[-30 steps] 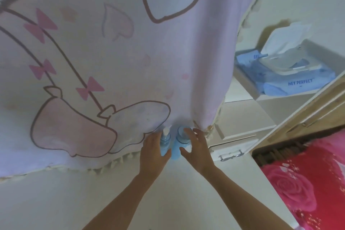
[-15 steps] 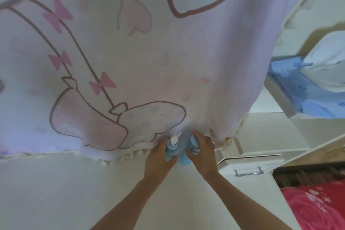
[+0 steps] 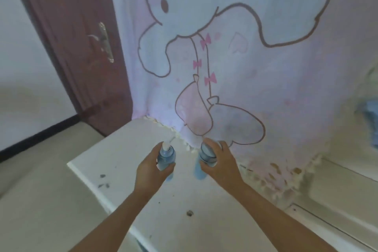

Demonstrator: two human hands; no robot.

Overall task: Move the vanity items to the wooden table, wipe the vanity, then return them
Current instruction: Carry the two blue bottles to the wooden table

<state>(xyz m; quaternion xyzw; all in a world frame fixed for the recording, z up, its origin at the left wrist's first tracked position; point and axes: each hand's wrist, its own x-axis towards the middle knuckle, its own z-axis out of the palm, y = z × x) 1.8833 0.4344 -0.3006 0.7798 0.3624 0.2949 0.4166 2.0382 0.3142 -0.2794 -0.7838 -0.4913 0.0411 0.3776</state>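
We are gripping a pump bottle in our left hand and a capped bottle in our right hand, evidently clearing the vanity; next comes carrying both upright to the wooden table.

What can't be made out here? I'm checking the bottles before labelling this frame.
Head view only:
- Pump bottle: label blurred, base hidden by the left hand.
- Second blue bottle: cap type unclear, body wrapped by the right hand.
- Blue item at right: cut off by the frame edge.
- Specks on the vanity top: too small.
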